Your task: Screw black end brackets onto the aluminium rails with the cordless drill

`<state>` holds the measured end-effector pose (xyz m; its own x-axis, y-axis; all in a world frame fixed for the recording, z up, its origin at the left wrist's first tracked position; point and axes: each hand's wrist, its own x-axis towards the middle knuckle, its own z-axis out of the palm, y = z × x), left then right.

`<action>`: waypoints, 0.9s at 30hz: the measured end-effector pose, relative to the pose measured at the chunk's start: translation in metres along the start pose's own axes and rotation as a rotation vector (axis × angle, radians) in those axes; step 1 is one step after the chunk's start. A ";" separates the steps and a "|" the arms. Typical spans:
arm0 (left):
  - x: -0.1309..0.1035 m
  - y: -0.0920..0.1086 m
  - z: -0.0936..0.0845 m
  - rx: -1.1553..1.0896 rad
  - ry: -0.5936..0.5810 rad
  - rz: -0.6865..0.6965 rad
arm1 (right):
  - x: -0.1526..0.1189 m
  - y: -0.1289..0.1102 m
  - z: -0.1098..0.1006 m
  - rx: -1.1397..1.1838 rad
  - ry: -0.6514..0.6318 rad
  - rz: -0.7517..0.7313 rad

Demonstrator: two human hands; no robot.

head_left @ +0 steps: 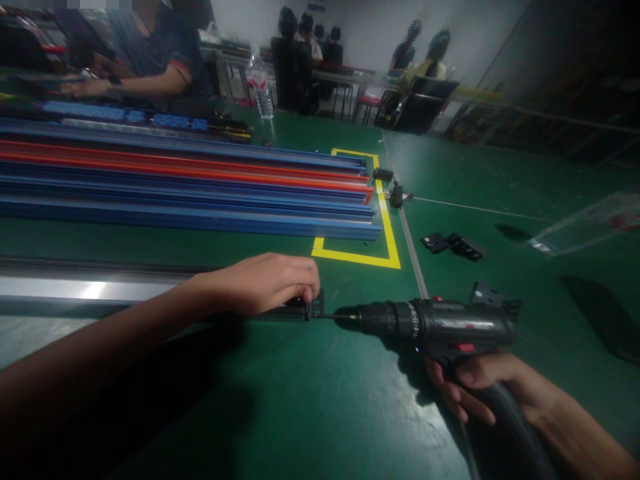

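My right hand is wrapped round the handle of a black cordless drill, which points left. Its long thin bit meets a small black end bracket at the tip of a silver-and-dark metal rail. Over that rail end lies my left hand, fingers curled and pinching the bracket. The fingers partly cover the bracket, and no screw can be made out at the bit's tip.
Blue rails and red rails lie beyond, ending inside a yellow tape outline. Black brackets lie to the right. Water bottles stand at the back and right. A co-worker works at far left.
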<state>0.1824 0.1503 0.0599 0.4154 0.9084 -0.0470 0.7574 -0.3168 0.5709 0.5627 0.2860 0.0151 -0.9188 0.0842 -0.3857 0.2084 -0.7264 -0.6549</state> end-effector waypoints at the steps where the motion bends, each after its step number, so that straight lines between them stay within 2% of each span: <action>1: 0.000 0.000 0.000 0.000 0.001 -0.001 | 0.000 0.000 0.000 -0.003 0.001 -0.004; 8: 0.000 0.000 0.000 -0.003 0.012 0.010 | 0.000 -0.001 0.002 -0.015 0.041 0.018; 27: -0.001 -0.001 0.001 0.010 0.031 0.009 | 0.000 -0.003 0.003 -0.004 0.016 0.030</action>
<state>0.1821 0.1497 0.0588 0.4063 0.9136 -0.0168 0.7589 -0.3271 0.5631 0.5609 0.2862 0.0194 -0.9066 0.0736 -0.4155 0.2370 -0.7258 -0.6457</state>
